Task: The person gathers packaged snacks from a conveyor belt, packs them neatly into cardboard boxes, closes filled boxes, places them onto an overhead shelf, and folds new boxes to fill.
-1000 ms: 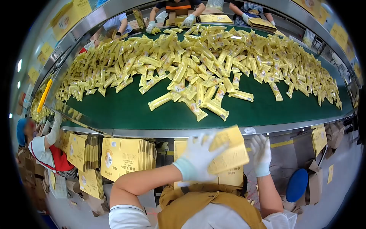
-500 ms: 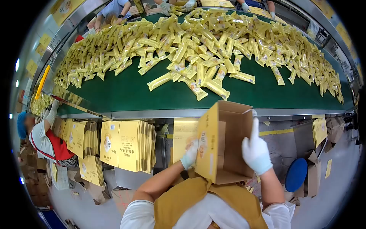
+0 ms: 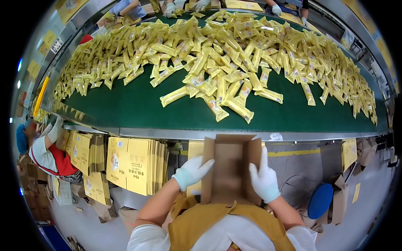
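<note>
An open cardboard box [image 3: 228,167] is held in front of my chest, its bare brown inside facing up at me. My gloved left hand [image 3: 196,170] grips the box's left side, fingers along the flap. On the opposite side, my gloved right hand [image 3: 264,178] holds the right wall, fingers pointing away from me. Just beyond the box runs a green conveyor belt [image 3: 138,111] bearing a large heap of yellow wrapped snack packets [image 3: 234,77].
Stacks of flat yellow cartons [image 3: 130,161] stand left of me. Beside them works a person in a red apron [image 3: 63,161]. Other gloved hands [image 3: 201,5] are across the belt. A blue round stool [image 3: 320,201] stands at right. A metal rail [image 3: 167,133] edges the belt.
The box has turned from showing its yellow printed side to facing me with its opening, and has come lower. My left hand has shifted to the box's left flap.
</note>
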A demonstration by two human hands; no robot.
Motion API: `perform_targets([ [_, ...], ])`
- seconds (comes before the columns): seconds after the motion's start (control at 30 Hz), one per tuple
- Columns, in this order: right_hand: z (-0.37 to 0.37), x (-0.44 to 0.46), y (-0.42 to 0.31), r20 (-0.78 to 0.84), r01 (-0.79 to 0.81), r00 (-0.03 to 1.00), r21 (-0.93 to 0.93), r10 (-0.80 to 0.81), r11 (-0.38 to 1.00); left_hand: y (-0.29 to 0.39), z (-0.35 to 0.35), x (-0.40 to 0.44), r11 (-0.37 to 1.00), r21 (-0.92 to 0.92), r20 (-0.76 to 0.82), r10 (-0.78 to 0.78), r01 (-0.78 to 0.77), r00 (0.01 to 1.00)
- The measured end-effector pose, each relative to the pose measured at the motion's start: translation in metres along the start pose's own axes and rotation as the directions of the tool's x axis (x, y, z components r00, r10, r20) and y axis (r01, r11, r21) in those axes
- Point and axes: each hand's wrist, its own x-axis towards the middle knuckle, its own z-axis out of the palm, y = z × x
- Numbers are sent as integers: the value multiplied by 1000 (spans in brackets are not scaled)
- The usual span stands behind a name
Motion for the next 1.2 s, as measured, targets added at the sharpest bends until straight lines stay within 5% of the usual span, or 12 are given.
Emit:
perform_targets([
  [0.1, 11, -1, 45, -149, 51, 989, 414, 12, 909, -53, 12, 0, 887, -459, 7, 56, -47, 998],
  [0.13, 33, -3, 69, -118, -11, 991, 391, 62, 920, -72, 45, 6, 762, -622, -213, 53, -178, 976],
  [0.2, 74, -7, 95, -67, -60, 994, 292, 83, 955, -73, 72, 15, 950, -312, -341, -91, -21, 936],
  [0.23, 94, -10, 98, -46, -42, 998, 218, 53, 975, -91, 101, 31, 943, -261, -455, 69, -207, 888],
  [0.3, 80, 31, 84, -217, 114, 970, 19, -108, 993, -81, 97, 52, 978, 56, -591, 195, -201, 783],
  [0.4, 30, 107, 61, -394, 212, 878, -190, -272, 959, -53, 39, 73, 912, 404, -673, 347, -69, 653],
  [0.47, 8, 164, 52, -305, 351, 860, -227, -409, 908, -31, -14, 111, 703, 677, -550, 680, -219, 485],
  [0.53, 7, 215, 39, -174, 319, 909, -291, -377, 902, 0, -50, 146, 714, 658, -559, 676, -238, 480],
  [0.63, 36, 285, 27, 24, 157, 987, -402, -162, 902, 33, -71, 208, 768, 638, -609, 461, 53, 645],
  [0.83, 39, 333, 22, 74, 69, 997, -485, -37, 872, 52, -98, 256, 716, 651, -584, 262, 251, 768],
  [1.03, 33, 303, 48, -33, -25, 999, -502, 10, 865, -3, -113, 224, 644, 752, -376, 594, -140, 711],
  [1.2, 16, 256, 81, -97, 248, 951, -331, -294, 910, -33, -105, 184, 671, 681, -423, 689, -295, 589],
])
